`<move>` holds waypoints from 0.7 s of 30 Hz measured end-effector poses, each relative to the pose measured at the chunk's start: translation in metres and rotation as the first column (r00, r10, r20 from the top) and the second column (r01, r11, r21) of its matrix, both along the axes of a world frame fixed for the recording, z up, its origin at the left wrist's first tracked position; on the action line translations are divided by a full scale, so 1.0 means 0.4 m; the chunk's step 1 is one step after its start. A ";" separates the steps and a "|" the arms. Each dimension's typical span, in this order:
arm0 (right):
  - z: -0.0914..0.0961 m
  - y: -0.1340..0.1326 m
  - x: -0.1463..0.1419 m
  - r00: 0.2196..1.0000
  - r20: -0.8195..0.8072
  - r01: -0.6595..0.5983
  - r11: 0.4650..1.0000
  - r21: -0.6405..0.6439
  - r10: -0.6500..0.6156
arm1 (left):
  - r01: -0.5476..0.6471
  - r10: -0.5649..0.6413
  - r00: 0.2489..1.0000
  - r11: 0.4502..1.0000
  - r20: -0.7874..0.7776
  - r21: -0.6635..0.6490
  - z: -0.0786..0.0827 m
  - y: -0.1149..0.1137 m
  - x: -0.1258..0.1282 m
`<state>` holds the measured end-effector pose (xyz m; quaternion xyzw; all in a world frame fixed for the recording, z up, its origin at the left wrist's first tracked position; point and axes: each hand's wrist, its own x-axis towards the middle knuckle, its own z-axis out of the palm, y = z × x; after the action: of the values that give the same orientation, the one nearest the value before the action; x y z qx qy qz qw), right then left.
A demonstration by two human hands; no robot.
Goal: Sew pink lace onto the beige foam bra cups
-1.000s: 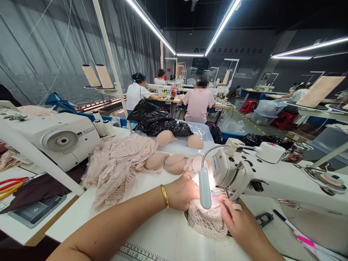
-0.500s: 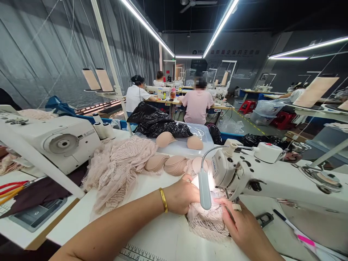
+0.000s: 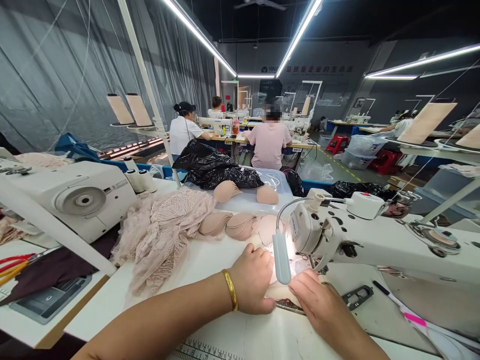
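My left hand [image 3: 252,277], a gold bangle on its wrist, lies curled on the white table with its fingers pressed down on pale lace fabric [image 3: 282,291] under the needle area of the white sewing machine [image 3: 360,235]. My right hand [image 3: 318,302] rests just right of it, fingers pressed on the same piece, close to the machine's foot. A small gooseneck lamp [image 3: 281,257] hangs in front and hides the fingertips and most of the fabric, which shows only as a thin strip between the hands.
A heap of pink lace [image 3: 161,235] and stacked bra cups [image 3: 232,225] lie behind my hands. A second sewing machine [image 3: 80,197] stands at left, a black bag [image 3: 213,170] and clear bin [image 3: 277,187] behind. Other people sew at far tables.
The bunched lace that showed between my hands now lies flat and mostly hidden. Both hands have moved lower and closer to me on the table; the view has shifted slightly.
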<state>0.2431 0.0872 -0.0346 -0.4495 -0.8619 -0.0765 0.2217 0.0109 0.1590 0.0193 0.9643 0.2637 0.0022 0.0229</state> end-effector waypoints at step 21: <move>0.040 -0.016 0.097 0.941 -0.230 0.149 0.913 -0.381 -0.249 | 0.180 -0.185 0.983 0.948 0.004 -0.263 0.051 0.052 -0.062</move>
<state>0.2817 0.0809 -0.0185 -0.5746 -0.7716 0.1220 0.2442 -0.0137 0.1799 0.0396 0.9730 0.1714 -0.0447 0.1479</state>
